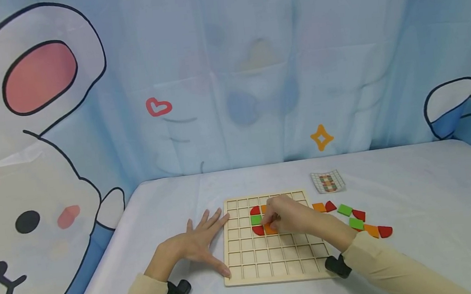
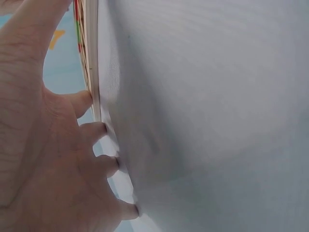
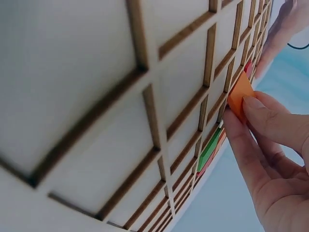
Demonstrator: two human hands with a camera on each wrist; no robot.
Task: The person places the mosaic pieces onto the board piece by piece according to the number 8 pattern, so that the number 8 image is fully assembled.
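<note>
While the left hand point(image 1: 200, 244) rests by the left side of a wooden board point(image 1: 270, 272), as the head view shows, its fingers are spread wide apart. The thumb is at the near left corner. The right hand point(image 1: 287, 215) is over the board, with its fingers bent close together. By them, an orange piece point(image 1: 271, 229) lies in the little squares, next to a red piece point(image 1: 258, 231). A green square point(image 1: 255, 220) and one more red piece point(image 1: 254, 210) sit just behind that red one. To the right of the board, a row of loose pieces point(image 1: 345, 209), red, orange and green, lies on the white desk point(image 1: 435, 241). A small card point(image 1: 328, 182) with a picture of a grid is behind them. At the back hangs a blue curtain point(image 1: 246, 45) with cartoon animals.

From the left wrist, the fingers look well apart, and one touches the edge of the board. The lower fingertips seem to be down on the white cloth point(image 2: 217, 96).

From the right wrist, the thumb and a finger pinch an orange tile point(image 3: 240, 94) tight, right at the board. It is tilted, and I cannot tell if it is fully in its square
</note>
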